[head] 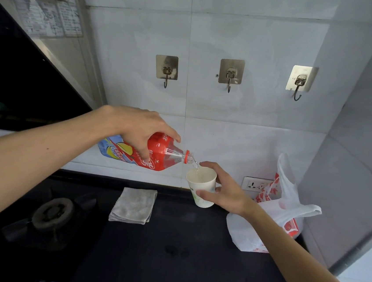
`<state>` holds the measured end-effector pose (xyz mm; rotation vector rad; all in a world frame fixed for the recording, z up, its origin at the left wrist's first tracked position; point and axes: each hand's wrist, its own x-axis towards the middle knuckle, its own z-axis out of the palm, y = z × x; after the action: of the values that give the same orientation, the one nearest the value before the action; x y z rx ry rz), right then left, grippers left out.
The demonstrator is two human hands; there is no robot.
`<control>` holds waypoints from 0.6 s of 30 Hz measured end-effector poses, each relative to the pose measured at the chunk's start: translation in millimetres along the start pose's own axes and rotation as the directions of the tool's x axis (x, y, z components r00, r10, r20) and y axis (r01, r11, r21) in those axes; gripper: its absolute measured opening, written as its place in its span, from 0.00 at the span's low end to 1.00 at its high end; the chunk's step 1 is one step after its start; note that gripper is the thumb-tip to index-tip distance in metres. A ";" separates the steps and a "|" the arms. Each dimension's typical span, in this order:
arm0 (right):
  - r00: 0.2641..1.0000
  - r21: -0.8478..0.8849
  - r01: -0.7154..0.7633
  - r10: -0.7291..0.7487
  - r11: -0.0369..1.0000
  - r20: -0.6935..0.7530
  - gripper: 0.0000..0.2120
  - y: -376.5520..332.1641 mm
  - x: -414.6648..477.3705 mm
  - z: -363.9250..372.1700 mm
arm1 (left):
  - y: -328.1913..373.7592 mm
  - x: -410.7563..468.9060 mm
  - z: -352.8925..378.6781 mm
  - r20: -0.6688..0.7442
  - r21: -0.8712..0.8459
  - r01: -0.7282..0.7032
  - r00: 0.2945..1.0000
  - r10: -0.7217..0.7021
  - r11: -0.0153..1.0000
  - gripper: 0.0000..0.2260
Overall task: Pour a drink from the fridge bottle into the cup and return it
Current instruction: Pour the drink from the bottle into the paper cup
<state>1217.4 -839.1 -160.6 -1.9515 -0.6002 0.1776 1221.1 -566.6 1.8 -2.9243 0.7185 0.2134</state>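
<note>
My left hand (139,128) grips a clear plastic bottle (160,153) with a red and blue label, tipped almost level with its open mouth pointing right. A thin clear stream runs from the mouth into a white paper cup (200,188). My right hand (223,190) holds the cup from its right side, lifted just above the dark counter (180,255). The bottle's mouth hangs over the cup's left rim. No cap is in sight.
A folded grey cloth (133,205) lies on the counter left of the cup. A gas burner (52,213) sits at the lower left. A white and red plastic bag (283,210) stands at the right by a wall socket (255,184). Three hooks hang on the tiled wall.
</note>
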 end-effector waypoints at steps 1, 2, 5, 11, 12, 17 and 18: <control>1.000 0.003 -0.001 0.001 1.000 0.000 0.31 -0.1 0.3 0.6 | -0.7 -0.9 0.2 -0.009 -0.008 -0.007 1.000 0.007 1.000 0.37; 1.000 0.008 -0.002 0.002 1.000 -0.001 0.31 -0.2 0.6 1.1 | -1.3 -1.6 0.6 -0.018 -0.015 -0.014 1.000 0.014 1.000 0.37; 1.000 0.026 0.000 0.000 1.000 -0.004 0.31 -0.9 0.7 2.4 | -3.4 -2.5 3.0 -0.035 -0.029 -0.022 0.999 0.021 0.999 0.37; 0.998 0.129 0.024 -0.016 0.991 -0.064 0.30 -5.3 -0.1 4.9 | -5.4 -3.7 15.1 -0.042 -0.165 -0.027 0.999 0.021 0.986 0.41; 0.997 0.139 0.031 -0.021 0.990 -0.074 0.30 -6.5 -0.1 5.1 | -3.7 -5.4 17.4 -0.052 -0.193 -0.043 0.998 0.033 0.980 0.42; 0.990 0.173 0.073 -0.051 0.982 -0.129 0.29 -13.5 0.3 4.8 | -0.1 -13.3 47.4 -0.161 -0.408 -0.077 0.987 0.011 0.910 0.40; 0.989 0.171 0.079 -0.056 0.982 -0.137 0.29 -14.9 0.5 4.5 | -1.3 -14.4 57.1 -0.191 -0.453 -0.075 0.981 -0.015 0.888 0.40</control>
<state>1211.3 -830.2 -149.3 -1.7537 -0.5444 0.0567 1202.9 -550.3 -51.8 -3.4252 0.8411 0.1199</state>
